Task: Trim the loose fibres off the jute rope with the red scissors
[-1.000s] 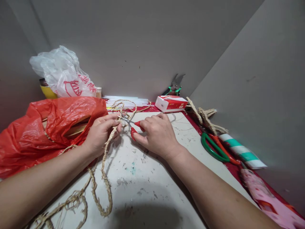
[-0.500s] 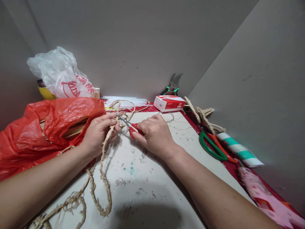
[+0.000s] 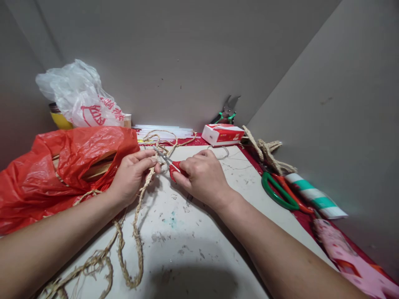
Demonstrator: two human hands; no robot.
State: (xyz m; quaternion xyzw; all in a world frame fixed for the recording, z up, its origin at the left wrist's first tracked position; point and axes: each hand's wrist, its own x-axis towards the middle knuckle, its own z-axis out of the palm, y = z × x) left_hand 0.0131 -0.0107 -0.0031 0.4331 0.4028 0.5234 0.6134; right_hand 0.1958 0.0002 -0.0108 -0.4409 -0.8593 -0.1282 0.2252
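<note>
A rough tan braided straw rope hangs from my left hand, which pinches it between thumb and fingers. Its lower part loops on the white board and runs off to the lower left; another stretch curls behind my fingers. My right hand is closed round the red handles of small scissors. Their metal blades point up and left, against or just beside the rope above my left fingertips. Whether a strand lies between the blades I cannot make out.
A red plastic bag with wooden pieces lies left, a white plastic bag behind it. Clear sticks, a tissue pack and pruning shears line the back. Green-handled scissors and a striped roll lie right.
My left hand has shifted slightly right with the rope, and the hanging rope has swung a little. The scissors stay almost in place beside the rope.
</note>
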